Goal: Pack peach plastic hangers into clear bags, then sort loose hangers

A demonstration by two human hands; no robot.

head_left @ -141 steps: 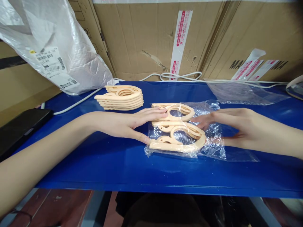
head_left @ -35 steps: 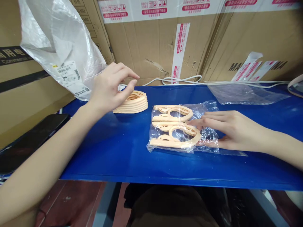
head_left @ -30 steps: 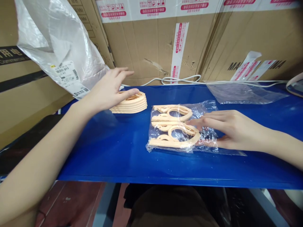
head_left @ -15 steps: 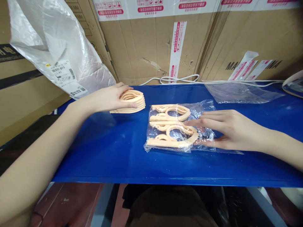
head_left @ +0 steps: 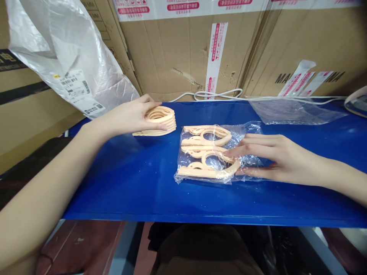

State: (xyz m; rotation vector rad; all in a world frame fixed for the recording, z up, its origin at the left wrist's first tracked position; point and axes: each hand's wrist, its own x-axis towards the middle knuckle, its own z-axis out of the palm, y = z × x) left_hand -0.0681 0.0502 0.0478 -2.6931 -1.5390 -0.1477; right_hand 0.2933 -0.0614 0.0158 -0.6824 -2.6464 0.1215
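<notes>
On the blue table (head_left: 137,183) lies a stack of peach plastic hangers (head_left: 162,123) at the back left. My left hand (head_left: 130,114) rests on that stack, its fingers curled round the top hanger. To the right lies a clear plastic bag (head_left: 246,131) holding several more peach hangers (head_left: 206,152). My right hand (head_left: 269,156) lies flat on the bag's open right end, fingers stretched out and touching the hangers through the plastic.
Cardboard boxes (head_left: 186,49) wall off the back of the table. A large white plastic sack (head_left: 65,57) hangs at the left. Empty clear bags (head_left: 289,110) and a white cable (head_left: 218,93) lie at the back right. A dark object (head_left: 34,156) sits left of the table.
My left hand left the bag, rose above the stack of hangers, then came down and closed on its top hanger. My right hand has stayed flat on the bag.
</notes>
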